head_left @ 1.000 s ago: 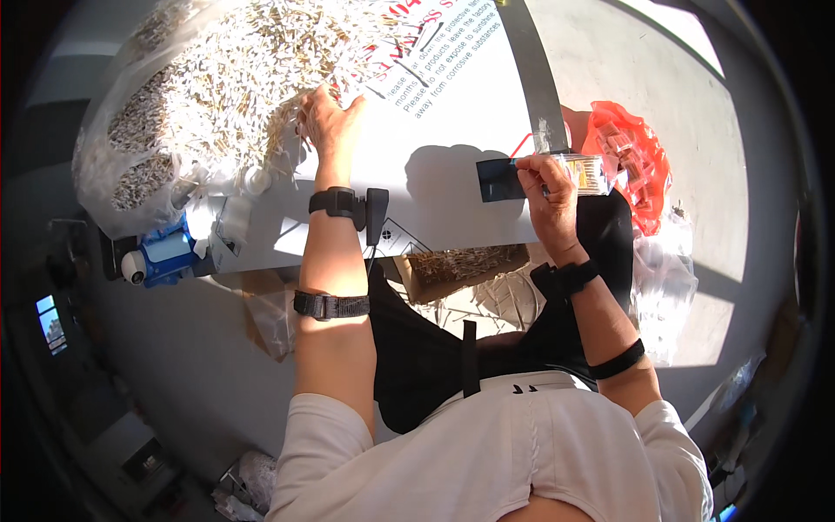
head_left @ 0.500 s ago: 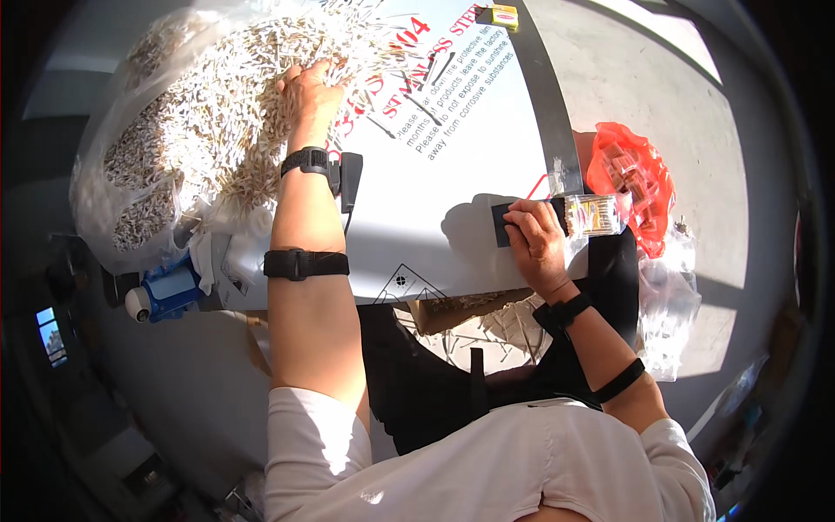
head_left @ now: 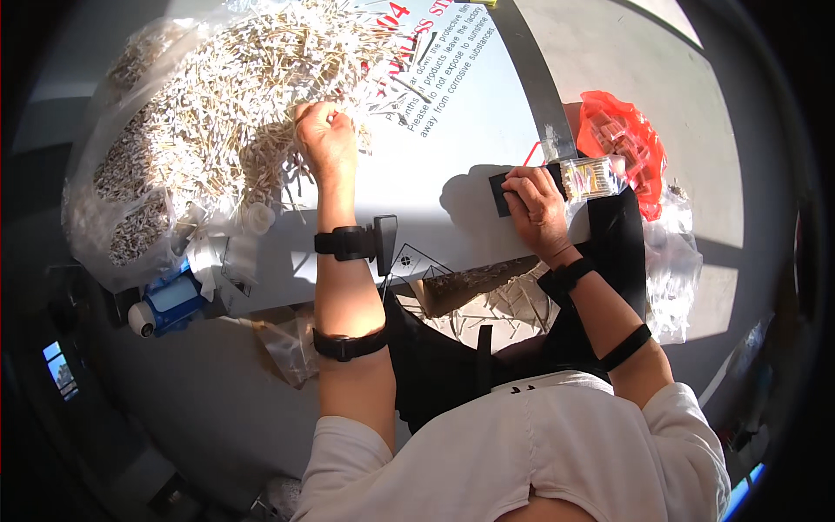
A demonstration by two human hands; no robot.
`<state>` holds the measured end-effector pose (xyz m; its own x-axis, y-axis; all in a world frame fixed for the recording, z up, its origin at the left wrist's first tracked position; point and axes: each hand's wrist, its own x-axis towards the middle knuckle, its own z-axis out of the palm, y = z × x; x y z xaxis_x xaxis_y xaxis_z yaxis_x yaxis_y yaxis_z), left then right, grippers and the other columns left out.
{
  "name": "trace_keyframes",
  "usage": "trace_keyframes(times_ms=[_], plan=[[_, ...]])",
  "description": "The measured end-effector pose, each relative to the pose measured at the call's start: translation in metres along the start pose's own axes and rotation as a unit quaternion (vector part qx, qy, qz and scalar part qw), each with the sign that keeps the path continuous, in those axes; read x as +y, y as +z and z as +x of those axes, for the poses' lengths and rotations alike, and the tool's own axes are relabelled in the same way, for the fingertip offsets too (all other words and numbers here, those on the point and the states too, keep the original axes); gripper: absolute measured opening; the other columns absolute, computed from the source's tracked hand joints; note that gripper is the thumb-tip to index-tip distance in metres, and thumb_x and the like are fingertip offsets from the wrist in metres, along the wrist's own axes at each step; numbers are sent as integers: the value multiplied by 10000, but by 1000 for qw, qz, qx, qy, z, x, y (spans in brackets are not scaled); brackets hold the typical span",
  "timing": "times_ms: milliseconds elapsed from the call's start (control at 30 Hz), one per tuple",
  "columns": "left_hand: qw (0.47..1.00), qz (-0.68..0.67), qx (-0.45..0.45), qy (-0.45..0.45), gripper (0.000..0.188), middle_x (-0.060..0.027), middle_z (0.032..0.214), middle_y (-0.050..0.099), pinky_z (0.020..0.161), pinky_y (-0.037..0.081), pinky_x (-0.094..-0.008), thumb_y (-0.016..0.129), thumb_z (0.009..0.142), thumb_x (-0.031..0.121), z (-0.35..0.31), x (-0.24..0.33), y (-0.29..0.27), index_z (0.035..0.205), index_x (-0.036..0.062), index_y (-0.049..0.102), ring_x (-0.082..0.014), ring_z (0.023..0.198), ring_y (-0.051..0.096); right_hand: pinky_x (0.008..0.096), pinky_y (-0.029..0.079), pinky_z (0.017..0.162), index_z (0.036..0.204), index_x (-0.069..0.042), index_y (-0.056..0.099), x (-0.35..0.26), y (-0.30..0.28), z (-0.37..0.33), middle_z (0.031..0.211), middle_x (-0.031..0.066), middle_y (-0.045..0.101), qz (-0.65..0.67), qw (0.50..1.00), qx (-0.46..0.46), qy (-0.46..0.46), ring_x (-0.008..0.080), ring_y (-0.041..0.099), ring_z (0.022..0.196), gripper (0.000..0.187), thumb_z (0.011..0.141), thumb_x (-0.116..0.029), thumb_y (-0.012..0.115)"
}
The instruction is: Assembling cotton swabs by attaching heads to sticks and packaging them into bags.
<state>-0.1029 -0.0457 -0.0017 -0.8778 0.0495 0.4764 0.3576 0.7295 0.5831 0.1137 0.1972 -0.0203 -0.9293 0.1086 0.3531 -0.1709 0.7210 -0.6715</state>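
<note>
My left hand (head_left: 326,139) is closed at the near right edge of a big loose heap of cotton swabs (head_left: 226,104) with tan sticks and white tips. What its fingers hold is hidden. My right hand (head_left: 537,209) is closed over a flat black holder (head_left: 498,193) at the table's right side, fingers curled on top. Against the holder's right end sits a clear packet (head_left: 593,177) with a row of swabs inside. Part of the heap spills out of a large clear plastic bag (head_left: 87,200) on the left.
A red plastic bag (head_left: 594,110) with small packets lies beyond the table's right edge, above a clear bag (head_left: 672,270). At the left corner is a blue-and-white object (head_left: 170,303). Dark sticks (head_left: 404,91) lie on the printed white tabletop (head_left: 400,196). Below the near edge is a cardboard box (head_left: 461,291).
My left hand has drawn back toward me from the heap, its fingers now more curled. My right hand keeps its place on the black holder. The view has shifted slightly.
</note>
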Motion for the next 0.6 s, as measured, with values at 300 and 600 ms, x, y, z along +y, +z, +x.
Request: trace_keyframes(times_ms=[300,600], plan=[[942,-278,36,-185,291,-129,1070,607,786,498,-368,592,739,-109,-95,70,8,993,18,656,-249,902,597,386,510,809,911,-48,594,2,3,-2,992,74,606,6,1000,7,8,299,591,938,172,771,8,676],[991,-10,-133,21,556,-114,1155,636,1089,311,-434,636,700,21,-110,46,-22,1252,27,570,-316,1251,435,404,490,868,990,-57,592,4,-1,-4,1024,95,611,11,1000,0,-12,313,588,974,289,747,-98,744]])
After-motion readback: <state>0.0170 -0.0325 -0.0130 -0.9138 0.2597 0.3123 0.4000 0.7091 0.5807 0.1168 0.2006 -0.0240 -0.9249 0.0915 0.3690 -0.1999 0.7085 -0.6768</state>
